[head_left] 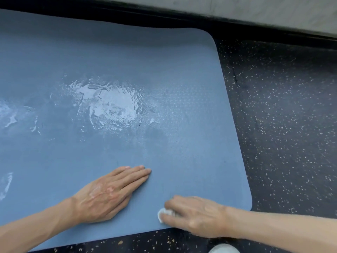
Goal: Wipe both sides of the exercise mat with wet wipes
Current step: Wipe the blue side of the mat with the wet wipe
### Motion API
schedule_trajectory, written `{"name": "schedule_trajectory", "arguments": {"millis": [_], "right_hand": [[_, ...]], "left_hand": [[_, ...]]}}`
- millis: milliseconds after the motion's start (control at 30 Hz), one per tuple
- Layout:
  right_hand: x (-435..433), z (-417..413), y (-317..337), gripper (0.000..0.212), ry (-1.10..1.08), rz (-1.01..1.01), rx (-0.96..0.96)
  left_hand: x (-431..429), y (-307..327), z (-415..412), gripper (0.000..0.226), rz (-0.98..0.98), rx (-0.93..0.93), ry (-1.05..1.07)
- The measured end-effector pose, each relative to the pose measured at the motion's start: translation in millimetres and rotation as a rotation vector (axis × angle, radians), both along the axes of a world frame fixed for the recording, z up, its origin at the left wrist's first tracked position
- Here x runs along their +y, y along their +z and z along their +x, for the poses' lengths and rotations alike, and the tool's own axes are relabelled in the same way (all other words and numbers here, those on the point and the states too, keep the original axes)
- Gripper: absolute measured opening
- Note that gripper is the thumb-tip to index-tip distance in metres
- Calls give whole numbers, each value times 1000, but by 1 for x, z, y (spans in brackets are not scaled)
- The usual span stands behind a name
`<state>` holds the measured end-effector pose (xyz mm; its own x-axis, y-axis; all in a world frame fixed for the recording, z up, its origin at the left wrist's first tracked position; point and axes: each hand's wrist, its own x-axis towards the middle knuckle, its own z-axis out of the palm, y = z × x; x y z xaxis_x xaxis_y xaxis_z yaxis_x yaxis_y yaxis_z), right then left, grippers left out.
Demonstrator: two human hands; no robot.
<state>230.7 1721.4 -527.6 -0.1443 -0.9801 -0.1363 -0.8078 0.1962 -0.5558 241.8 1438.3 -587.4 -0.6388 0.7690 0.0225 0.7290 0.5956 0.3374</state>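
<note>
On mat (127, 61), left hand (109, 194) flat, right hand (197, 214) apparently gripping wipe (165, 214)

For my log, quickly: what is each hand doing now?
Left hand: open, fingers straight, flat on the exercise mat.
Right hand: closed around a white wet wipe on the mat.

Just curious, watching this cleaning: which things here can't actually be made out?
1. Wet wipe, head view: mostly covered by the right hand; only a white corner shows.
2. Exercise mat: cut off by the left edge; its underside faces the floor.
3. Pale object: cut by the bottom edge, unidentifiable.
4. Left hand: lies flat, hiding the mat beneath.
</note>
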Motion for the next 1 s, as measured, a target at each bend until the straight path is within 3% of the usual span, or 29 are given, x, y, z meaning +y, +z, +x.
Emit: {"name": "schedule_trajectory", "arguments": {"millis": [100, 233, 300, 433, 500, 633, 800, 933, 1000], "right_hand": [[1, -25, 5, 26, -132, 38, -66], [8, -46, -8, 32, -375, 126, 9], [20, -30, -14, 53, -304, 200, 93], [25, -21, -2, 34, -64, 65, 28], [23, -47, 1, 37, -131, 99, 29], [30, -79, -11, 34, -431, 140, 74], [33, -50, 2, 41, -213, 159, 89], [23, -101, -8, 37, -382, 114, 186], [20, -114, -21, 53, -473, 117, 234]], "left_hand": [[3, 1, 0, 56, -15, 16, -76], [15, 4, -6, 56, -9, 2, -108], [26, 5, -6, 55, -12, -1, -113], [39, 3, -12, 51, -12, 8, -136], [42, 3, -20, 49, 9, -4, -134], [51, 4, -52, 46, 59, 17, 44], [58, 4, -101, 46, 33, 47, 236], [64, 6, -119, 49, 48, 48, 292], [63, 5, -120, 48, 69, 61, 303]]}}
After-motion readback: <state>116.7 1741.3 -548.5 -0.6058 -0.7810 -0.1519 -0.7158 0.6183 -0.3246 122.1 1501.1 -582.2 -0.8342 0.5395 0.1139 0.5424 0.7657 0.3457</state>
